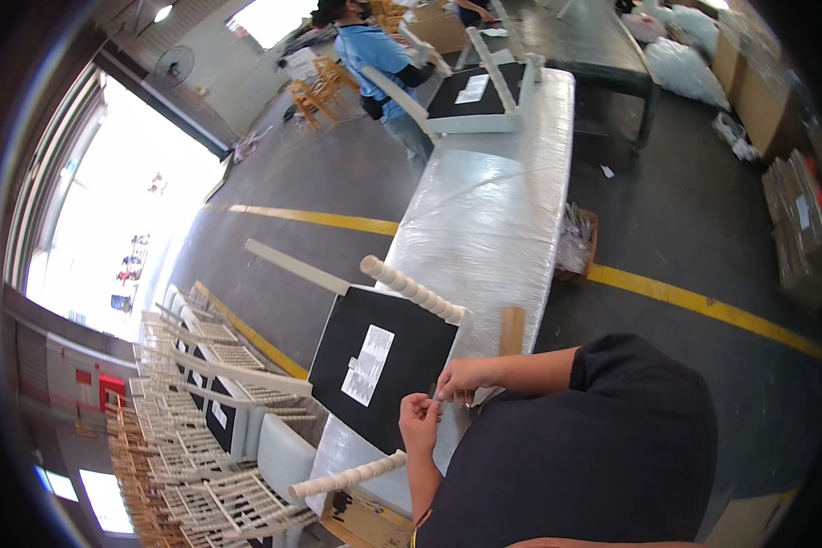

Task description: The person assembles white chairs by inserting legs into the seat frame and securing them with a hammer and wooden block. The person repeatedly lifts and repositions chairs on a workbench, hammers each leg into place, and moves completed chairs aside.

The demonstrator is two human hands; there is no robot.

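While bright light pours through a wide doorway [110, 219] at the left, a long worktable [484, 210] wrapped in clear plastic film runs from the person toward the far end of the workshop. To its left stand crowded rows of slatted chairs [228, 498], cream ones beside brown ones, and beyond its far right side is a dark metal-topped table [580, 41]. A co-worker [370, 55] in a light-blue shirt stands at the left of the wrapped table's far end, beside an upturned white chair [484, 96] with a black underside.

Nearer, at the person's end, a cream chair [411, 365] rests upside down on the film, directly in front of the person. Two of its legs are plain and two are ringed like bamboo; all four stick up. A brown strip [512, 331] lies on the film to its right.

On the seat's black underside is a white printed label [368, 365]. At the seat's near right edge the left hand [418, 420] and right hand [463, 376] come together, fingertips pinched and meeting; whether they grip something small, or touch the chair, I cannot tell.
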